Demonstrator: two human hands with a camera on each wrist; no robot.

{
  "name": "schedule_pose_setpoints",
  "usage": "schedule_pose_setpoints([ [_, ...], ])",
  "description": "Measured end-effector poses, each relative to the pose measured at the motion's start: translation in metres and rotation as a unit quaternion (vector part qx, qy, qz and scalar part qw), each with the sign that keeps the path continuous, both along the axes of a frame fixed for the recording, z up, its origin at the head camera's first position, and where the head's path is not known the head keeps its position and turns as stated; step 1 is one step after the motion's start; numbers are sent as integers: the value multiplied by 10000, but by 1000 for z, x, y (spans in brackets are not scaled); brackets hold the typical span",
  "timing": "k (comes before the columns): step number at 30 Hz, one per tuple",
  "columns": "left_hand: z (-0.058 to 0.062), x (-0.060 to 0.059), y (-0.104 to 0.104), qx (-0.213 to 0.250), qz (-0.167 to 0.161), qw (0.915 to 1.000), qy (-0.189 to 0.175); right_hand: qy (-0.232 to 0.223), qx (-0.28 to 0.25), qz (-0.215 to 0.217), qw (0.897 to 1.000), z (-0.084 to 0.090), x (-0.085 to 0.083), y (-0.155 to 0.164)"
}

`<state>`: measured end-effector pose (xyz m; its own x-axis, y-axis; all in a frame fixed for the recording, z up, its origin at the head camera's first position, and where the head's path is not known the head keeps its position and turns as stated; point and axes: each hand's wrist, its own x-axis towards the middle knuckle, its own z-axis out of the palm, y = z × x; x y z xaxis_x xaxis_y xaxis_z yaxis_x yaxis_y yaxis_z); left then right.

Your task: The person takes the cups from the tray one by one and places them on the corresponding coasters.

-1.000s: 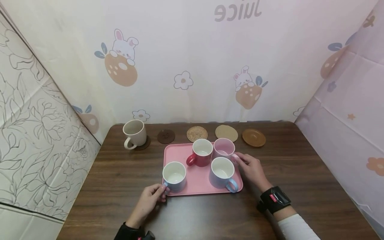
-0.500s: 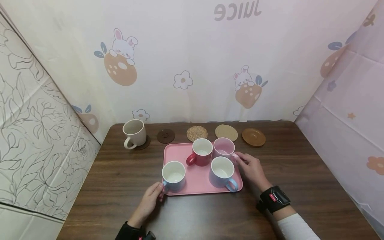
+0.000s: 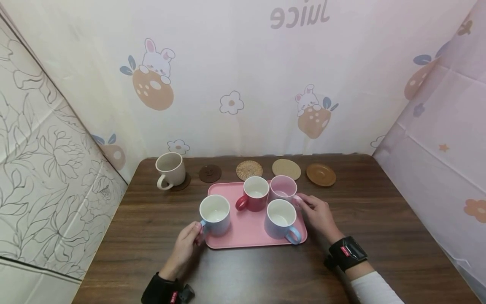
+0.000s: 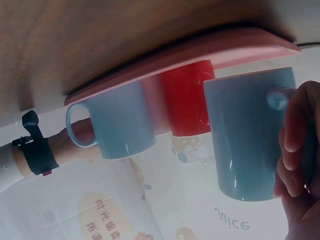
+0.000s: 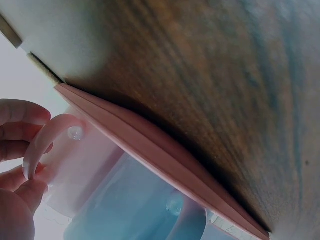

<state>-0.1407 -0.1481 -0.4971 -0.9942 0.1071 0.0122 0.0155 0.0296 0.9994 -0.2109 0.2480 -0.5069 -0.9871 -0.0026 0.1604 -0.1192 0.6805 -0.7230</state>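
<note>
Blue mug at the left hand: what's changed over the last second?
The left hand, gripping the handle, has lifted the blue mug up and slightly left off the tray. The right hand stays on the pink mug; other mugs unmoved.

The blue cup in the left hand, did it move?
Yes. The blue cup went up and a bit left, off the pink tray, which stayed put. The left hand holds its handle.

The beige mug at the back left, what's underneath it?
A dark round coaster peeks out beside the beige mug; most of it is covered by the mug.
</note>
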Motion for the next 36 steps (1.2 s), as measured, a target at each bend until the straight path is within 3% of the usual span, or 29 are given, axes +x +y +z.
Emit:
schedule_pose_setpoints([
  [11, 25, -32, -11, -204, -36, 9996, 181, -30, -41, 17, 10000, 0, 1, 1],
  [17, 37, -56, -19, 24, -18, 9993, 367, -37, -91, -11, 10000, 1, 2, 0],
  [21, 42, -73, -23, 96, 171, 9989, 434, -58, -116, 0, 9999, 1, 1, 0],
  [29, 38, -118, -22, 391, 386, 9985, 31, 34, -60, -25, 10000, 0, 1, 3],
  [36, 27, -151, -22, 423, 570, 9974, -86, 89, -68, 3, 9999, -1, -2, 0],
])
